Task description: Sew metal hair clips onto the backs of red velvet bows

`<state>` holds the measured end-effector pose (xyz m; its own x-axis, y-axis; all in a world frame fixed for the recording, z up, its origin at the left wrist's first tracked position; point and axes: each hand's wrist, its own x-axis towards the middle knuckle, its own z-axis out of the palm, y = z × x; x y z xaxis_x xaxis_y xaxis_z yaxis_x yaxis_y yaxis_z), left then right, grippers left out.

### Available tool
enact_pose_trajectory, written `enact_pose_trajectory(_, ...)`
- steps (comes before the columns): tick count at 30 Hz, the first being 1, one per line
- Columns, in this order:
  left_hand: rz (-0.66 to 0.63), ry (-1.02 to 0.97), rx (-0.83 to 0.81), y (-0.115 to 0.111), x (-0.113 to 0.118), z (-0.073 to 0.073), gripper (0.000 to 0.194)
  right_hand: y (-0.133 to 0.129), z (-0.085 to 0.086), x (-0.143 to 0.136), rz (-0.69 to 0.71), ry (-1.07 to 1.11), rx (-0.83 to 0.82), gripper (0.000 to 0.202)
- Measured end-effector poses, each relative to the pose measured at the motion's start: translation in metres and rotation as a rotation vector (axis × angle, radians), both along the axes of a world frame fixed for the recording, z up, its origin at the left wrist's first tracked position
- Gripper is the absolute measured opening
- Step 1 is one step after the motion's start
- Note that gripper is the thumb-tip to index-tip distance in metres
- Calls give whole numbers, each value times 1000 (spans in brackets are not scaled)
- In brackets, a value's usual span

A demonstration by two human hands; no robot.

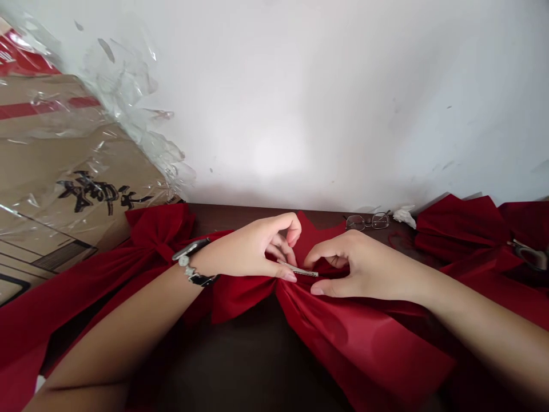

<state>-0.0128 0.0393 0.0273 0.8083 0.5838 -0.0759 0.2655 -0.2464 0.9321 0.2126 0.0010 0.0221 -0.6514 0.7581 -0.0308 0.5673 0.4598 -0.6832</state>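
On my feed I see the wall point(274, 154) brightest up-left of the glasses point(380, 221), softly shadowed above them. Far left of them, plastic wrap point(128, 86) glares; below them, the red fabric point(355, 332) shines faintly. The worktop point(223, 217) left of them looks dim.

**White Wall Owned the Back of the View!**

There stood the wall point(266, 103), plain and pale, a soft glow low in its middle, and oh, how it slid into grey shade toward the right! Small scuffs dotted it here and there. Beneath, the dark brown table point(227, 216) ran its far edge along the wall's foot. Over on the left, a big cardboard box point(38, 151) crowded in, red band point(30, 110) across it, bold black characters point(100, 193) below, and clear plastic point(128, 109) bunched against the wall, catching bright glints!
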Motion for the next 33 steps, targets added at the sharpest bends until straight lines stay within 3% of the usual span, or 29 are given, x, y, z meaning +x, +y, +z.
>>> enact_pose_trajectory(5, 119, -62, 215, -13, 4, 6, 30, -1, -4, -4, -58, 78, 32, 20)
enact_pose_trajectory(7, 164, -40, 442, -18, 1, 14, 19, -2, 0, -2, -100, 138, 42, 20)
enact_pose_trajectory(10, 186, 62, 861, -26, -5, 26, 32, -2, 8, 7, -188, 232, 44, 18)
enact_pose_trajectory(12, 215, 139, 1104, -28, -7, 30, 29, -3, 15, 14, -219, 260, 59, 16)
enact_pose_trajectory(15, 219, 147, 1359, -26, -8, 26, 19, -2, 20, 21, -209, 234, 95, 15)
enact_pose_trajectory(22, 66, 56, 1780, -8, -8, 8, 17, 1, 19, 24, -144, 235, 105, 15)
enact_pose_trajectory(26, 43, 13, 1836, -6, -10, 6, 17, -2, 20, 23, -135, 275, 51, 16)
enact_pose_trajectory(33, 72, 102, 1802, -13, -14, 20, 15, -10, 23, 23, -151, 281, 65, 17)
